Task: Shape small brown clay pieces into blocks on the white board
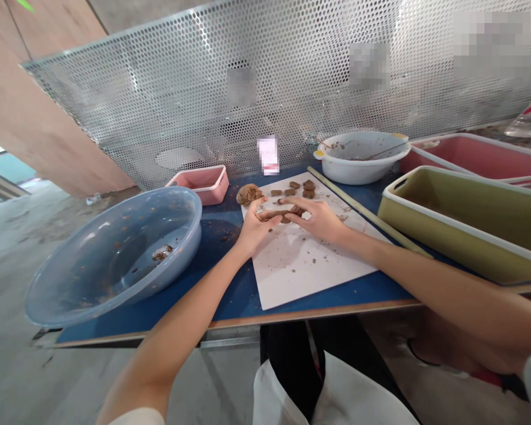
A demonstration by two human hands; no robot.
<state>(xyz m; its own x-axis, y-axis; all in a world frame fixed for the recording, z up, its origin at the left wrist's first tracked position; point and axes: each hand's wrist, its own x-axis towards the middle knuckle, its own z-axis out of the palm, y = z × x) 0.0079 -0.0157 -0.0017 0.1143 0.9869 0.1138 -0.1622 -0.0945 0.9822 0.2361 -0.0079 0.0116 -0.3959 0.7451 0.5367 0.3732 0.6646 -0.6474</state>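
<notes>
Between my two hands is a roll of brown clay (279, 216), held level just over the white board (287, 271). My left hand (257, 227) grips its left end between thumb and fingers. At the other end, the thumb and fingers of my right hand (321, 219) close on the clay. A larger rough lump of clay (248, 193) sits at the board's far left corner. Several small cut clay pieces (308, 192) lie behind my right hand. Crumbs are scattered over the board.
On the left stands a big blue basin (114, 289), with a small pink bin (214, 186) behind it. A pale stick (367, 212) lies along the board's right side. Beyond it are a white basin (358, 171), a green bin (460, 236) and a red bin (491, 153). Perforated metal sheeting (159, 106) rises behind.
</notes>
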